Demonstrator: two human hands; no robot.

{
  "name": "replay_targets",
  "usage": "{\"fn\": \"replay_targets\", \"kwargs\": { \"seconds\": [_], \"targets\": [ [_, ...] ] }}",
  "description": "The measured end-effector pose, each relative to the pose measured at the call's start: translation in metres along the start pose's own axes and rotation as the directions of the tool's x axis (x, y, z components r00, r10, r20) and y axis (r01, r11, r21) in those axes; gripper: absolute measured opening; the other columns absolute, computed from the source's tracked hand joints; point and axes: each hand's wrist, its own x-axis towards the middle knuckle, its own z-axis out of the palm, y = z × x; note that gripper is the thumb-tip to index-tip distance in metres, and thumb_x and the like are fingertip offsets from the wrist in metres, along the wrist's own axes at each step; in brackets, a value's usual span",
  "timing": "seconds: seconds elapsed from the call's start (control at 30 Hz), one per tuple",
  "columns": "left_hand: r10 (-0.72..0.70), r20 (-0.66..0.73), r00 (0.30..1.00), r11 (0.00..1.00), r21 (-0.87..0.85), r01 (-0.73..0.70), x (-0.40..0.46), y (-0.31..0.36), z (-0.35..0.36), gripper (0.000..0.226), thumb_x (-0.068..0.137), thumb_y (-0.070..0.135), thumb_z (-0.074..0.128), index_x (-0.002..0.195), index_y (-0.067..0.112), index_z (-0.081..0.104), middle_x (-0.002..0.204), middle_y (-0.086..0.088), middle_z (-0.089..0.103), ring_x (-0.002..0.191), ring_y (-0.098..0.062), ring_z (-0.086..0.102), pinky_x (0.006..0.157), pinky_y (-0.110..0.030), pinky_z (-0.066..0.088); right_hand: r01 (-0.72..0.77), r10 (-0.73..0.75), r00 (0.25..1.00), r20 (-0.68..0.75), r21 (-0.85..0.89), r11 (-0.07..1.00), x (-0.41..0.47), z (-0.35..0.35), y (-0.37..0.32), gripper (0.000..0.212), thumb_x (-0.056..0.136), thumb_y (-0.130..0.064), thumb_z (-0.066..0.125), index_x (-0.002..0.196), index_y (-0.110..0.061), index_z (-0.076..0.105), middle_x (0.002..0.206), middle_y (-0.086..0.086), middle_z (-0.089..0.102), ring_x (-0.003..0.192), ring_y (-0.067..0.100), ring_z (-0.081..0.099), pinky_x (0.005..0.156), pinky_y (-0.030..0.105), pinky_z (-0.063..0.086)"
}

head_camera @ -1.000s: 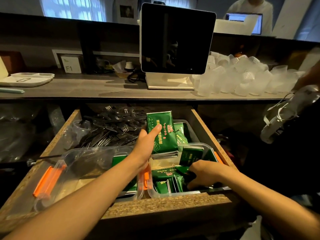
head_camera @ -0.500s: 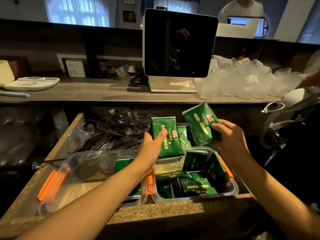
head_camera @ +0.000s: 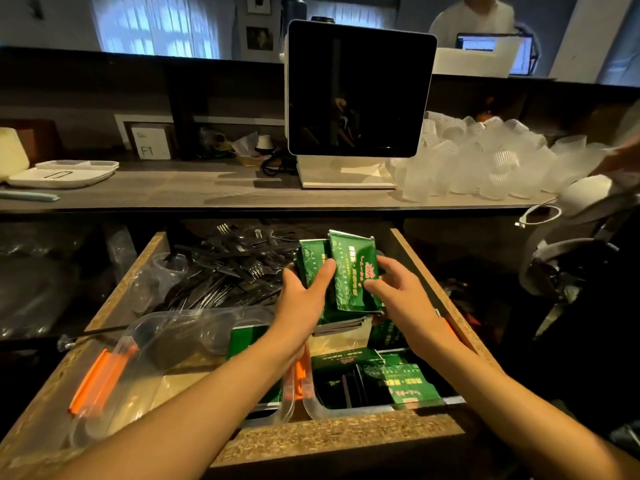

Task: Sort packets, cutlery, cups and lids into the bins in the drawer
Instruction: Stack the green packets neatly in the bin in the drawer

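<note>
Over the open wooden drawer [head_camera: 346, 434] my left hand [head_camera: 304, 296] holds a stack of green packets [head_camera: 311, 268] upright, thumb across its front. My right hand [head_camera: 398, 292] pinches one more green packet [head_camera: 353, 275] and presses it against the front of that stack. Below them a clear bin [head_camera: 313, 407] at the drawer's front right holds several loose green packets [head_camera: 405, 379]. A second clear bin with orange clips [head_camera: 114, 368] sits at the front left. Black plastic forks [head_camera: 225, 271] lie piled at the drawer's back left.
On the counter above stand a dark screen on a white base [head_camera: 356, 91], a heap of frosted plastic cups [head_camera: 485, 161] to the right and a white tray [head_camera: 62, 173] to the left. Another person's hand [head_camera: 620, 161] reaches in at the right edge.
My right hand lifted a green packet out of the front right bin and brought it left onto the stack that my left hand holds. The left hand stayed roughly where it was.
</note>
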Motion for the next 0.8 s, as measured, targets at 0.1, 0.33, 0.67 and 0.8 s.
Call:
{"fn": "replay_targets", "kwargs": {
  "seconds": [0.1,0.33,0.67,0.8],
  "targets": [
    [0.003,0.041,0.999,1.0,0.031,-0.005,-0.003,0.0,0.001,0.106,0.088,0.063,0.055,0.159,0.017,-0.01,0.167,-0.009,0.009,0.152,-0.028,0.015,0.119,-0.047,0.024,0.07,-0.068,0.997,0.022,-0.165,0.984,-0.003,0.002,0.003,0.021,0.093,-0.014,0.056,0.106,-0.028,0.066,0.097,0.009,0.072,0.091,0.031,0.066,0.079,0.046,0.054],
    [-0.025,0.093,0.995,0.998,0.061,0.019,-0.002,-0.003,0.004,0.09,0.091,0.06,0.056,0.158,0.017,0.013,0.161,-0.008,0.032,0.144,-0.027,0.035,0.118,-0.047,0.031,0.029,-0.003,0.98,0.201,-0.13,0.991,-0.007,0.007,0.004,0.029,0.102,-0.035,0.04,0.124,-0.025,0.056,0.121,-0.007,0.063,0.113,0.004,0.057,0.09,0.013,0.045],
    [-0.137,0.14,0.981,0.977,-0.146,0.158,-0.007,0.0,0.002,0.081,0.06,0.057,0.079,0.122,0.008,0.063,0.111,-0.012,0.074,0.101,-0.026,0.072,0.097,-0.049,0.055,-0.018,0.058,0.907,0.417,-0.101,0.995,-0.01,0.007,0.003,0.047,0.104,-0.021,0.04,0.146,-0.035,0.024,0.142,-0.025,0.04,0.127,-0.015,0.039,0.096,0.004,0.035],
    [-0.159,0.144,0.977,0.983,-0.068,0.17,-0.009,-0.001,0.003,0.052,0.084,0.052,0.073,0.11,0.008,0.065,0.11,-0.012,0.072,0.103,-0.023,0.069,0.098,-0.043,0.053,0.042,0.109,0.892,0.439,-0.32,0.946,-0.013,0.006,0.009,0.071,0.104,-0.036,0.036,0.153,-0.023,-0.014,0.159,-0.013,-0.011,0.139,-0.007,-0.005,0.114,0.017,0.004]
  ]
}}
